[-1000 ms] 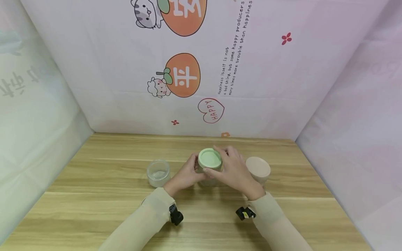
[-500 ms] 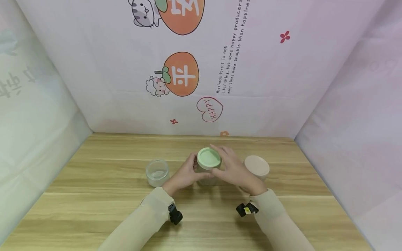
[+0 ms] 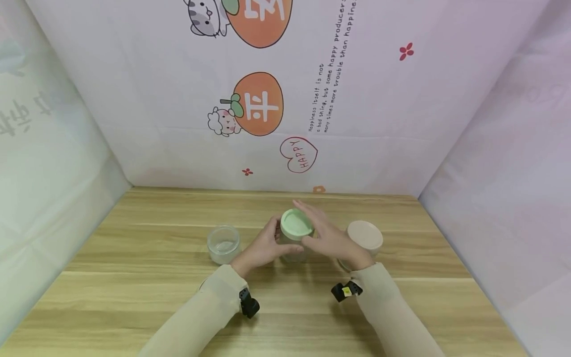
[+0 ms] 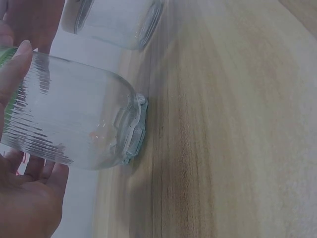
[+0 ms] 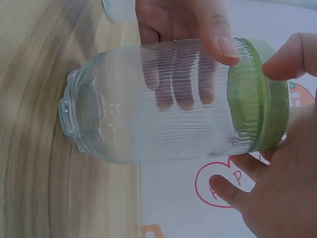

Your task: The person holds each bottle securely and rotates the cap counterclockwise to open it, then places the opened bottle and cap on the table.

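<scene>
A clear ribbed glass jar (image 5: 148, 104) with a green lid (image 3: 296, 223) stands upright at the middle of the wooden table, its base right at the tabletop. My left hand (image 3: 263, 249) grips the jar's upper body, fingers behind and thumb in front. At the lid, my right hand (image 3: 331, 238) has its thumb on the near edge and its fingers round the far side, as the right wrist view also shows. Its index finger reaches past the lid's back rim in the head view. Nothing shows inside the jar.
Left of the hands stands a short lidless glass jar (image 3: 224, 245). A jar with a beige lid (image 3: 365, 235) stands close behind the right wrist, partly hidden. A thin round edge peeks out beside the left sleeve (image 3: 214, 292). Printed cloth walls (image 3: 366, 158) enclose the table.
My right hand has turned a little round the lid, its index finger shifting left and away over the back rim. My left hand keeps its grip, and the jar stays in place.
</scene>
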### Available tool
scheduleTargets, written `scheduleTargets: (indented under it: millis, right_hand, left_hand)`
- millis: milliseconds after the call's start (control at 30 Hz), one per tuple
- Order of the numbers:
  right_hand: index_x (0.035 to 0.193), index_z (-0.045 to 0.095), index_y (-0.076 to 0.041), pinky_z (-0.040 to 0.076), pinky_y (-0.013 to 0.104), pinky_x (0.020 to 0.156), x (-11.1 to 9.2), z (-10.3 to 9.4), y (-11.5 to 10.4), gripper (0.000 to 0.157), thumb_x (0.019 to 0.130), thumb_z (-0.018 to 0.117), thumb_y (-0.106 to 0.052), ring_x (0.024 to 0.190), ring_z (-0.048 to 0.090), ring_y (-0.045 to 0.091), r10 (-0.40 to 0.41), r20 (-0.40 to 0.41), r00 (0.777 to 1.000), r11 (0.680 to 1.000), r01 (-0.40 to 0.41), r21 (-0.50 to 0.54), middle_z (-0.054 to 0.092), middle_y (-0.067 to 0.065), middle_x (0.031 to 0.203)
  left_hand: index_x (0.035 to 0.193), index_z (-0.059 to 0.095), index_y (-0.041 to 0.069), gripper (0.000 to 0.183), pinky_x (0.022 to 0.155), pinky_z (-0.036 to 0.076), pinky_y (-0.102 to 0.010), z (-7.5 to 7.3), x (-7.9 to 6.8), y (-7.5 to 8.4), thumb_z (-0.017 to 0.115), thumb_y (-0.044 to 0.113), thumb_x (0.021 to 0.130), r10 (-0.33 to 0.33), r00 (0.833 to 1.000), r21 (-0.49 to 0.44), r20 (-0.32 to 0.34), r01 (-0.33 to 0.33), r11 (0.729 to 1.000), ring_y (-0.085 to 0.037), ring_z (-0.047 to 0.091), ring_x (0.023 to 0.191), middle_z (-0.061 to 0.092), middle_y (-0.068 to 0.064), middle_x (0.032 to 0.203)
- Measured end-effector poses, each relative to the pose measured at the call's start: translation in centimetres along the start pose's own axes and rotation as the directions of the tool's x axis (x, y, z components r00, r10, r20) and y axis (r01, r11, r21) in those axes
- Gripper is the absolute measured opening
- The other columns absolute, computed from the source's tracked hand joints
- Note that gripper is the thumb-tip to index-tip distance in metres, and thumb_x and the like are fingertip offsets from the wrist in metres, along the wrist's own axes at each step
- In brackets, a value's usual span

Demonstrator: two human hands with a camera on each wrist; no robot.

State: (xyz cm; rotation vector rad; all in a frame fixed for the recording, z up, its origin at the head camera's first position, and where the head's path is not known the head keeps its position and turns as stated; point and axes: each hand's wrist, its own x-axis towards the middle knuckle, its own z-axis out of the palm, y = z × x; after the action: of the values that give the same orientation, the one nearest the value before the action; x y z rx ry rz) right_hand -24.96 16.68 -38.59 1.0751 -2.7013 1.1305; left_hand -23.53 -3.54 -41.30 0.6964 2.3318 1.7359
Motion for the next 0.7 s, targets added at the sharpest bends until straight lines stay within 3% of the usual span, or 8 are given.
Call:
scheduleTargets:
  millis: [133,333,533,633,700]
  right_hand:
    - [0.145,0.015,-0.035,0.026,0.065,0.092,0.2,0.2,-0.1,0.085,0.077,0.064,-0.023,0.133,0.015,0.026,0.01,-0.014,1.0,1.0,-0.01,0.005,0.009,-0.008,0.15]
    - [0.143,0.017,-0.038,0.025,0.065,0.094,-0.1,0.6,-0.5,0.087,0.075,0.068,-0.053,0.133,0.014,0.026,0.063,-0.063,0.996,0.997,-0.065,-0.032,0.012,-0.008,0.149]
    - [0.143,0.016,-0.038,0.035,0.056,0.092,-0.3,1.0,-1.0,0.09,0.071,0.061,-0.066,0.13,0.023,0.023,0.117,-0.122,0.986,0.973,-0.138,-0.187,0.016,-0.003,0.148]
    - [0.144,0.019,-0.035,0.043,0.047,0.085,-0.4,1.1,-1.3,0.088,0.072,0.055,-0.07,0.122,0.033,0.021,0.102,-0.168,0.98,0.945,-0.148,-0.292,0.027,0.002,0.144]
    - [0.143,0.024,-0.032,0.045,0.041,0.08,-0.5,1.1,-1.5,0.086,0.072,0.053,-0.072,0.115,0.038,0.019,0.084,-0.206,0.975,0.925,-0.153,-0.349,0.034,0.003,0.138]
  left_hand:
    - [0.135,0.028,0.007,0.08,0.101,0.029,-0.047,-0.1,0.0,0.1,0.075,0.032,0.075,-0.01,1.0,0.0,0.013,0.01,1.0,-0.024,0.036,0.122,0.038,-0.007,0.13]
    - [0.14,0.023,0.014,0.086,0.101,0.031,-0.041,-0.1,0.8,-2.1,0.073,0.042,0.075,-0.003,1.0,0.026,0.011,0.003,1.0,-0.02,0.035,0.123,0.033,-0.003,0.135]
    - [0.14,0.023,0.013,0.088,0.1,0.033,-0.039,0.0,1.0,-2.7,0.073,0.043,0.074,0.01,1.0,0.027,0.002,-0.01,1.0,-0.02,0.038,0.122,0.036,-0.004,0.134]
    - [0.139,0.024,0.015,0.087,0.098,0.036,-0.038,0.0,1.0,-2.7,0.074,0.042,0.074,0.007,1.0,0.02,0.004,-0.007,1.0,-0.019,0.04,0.12,0.036,-0.003,0.133]
    - [0.139,0.023,0.013,0.084,0.097,0.036,-0.04,-0.2,0.7,-1.9,0.073,0.038,0.076,0.009,1.0,0.005,0.019,-0.009,1.0,-0.021,0.04,0.12,0.035,-0.005,0.134]
